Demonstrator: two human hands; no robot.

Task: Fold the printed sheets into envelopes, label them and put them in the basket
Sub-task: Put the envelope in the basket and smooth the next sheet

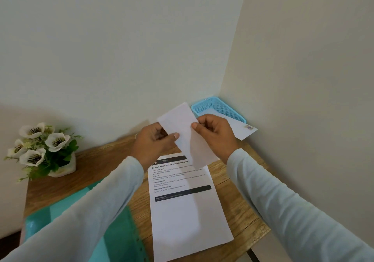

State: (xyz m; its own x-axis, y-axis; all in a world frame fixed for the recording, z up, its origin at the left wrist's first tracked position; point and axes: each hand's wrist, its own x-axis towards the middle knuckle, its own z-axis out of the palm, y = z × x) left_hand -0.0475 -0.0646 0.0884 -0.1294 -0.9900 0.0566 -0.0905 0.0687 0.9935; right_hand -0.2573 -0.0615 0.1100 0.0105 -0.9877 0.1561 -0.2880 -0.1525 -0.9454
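Two hands — left hand and right hand — hold a folded white paper above the wooden worktop, fingers pinching its left and right edges. A printed sheet lies flat below it. At the far right a blue basket holds a stamped envelope — its corner overhangs the rim.

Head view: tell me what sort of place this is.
Probably a small home desk in a room corner: a wooden table against plain walls, a flower pot, a blue basket and printed sheet.
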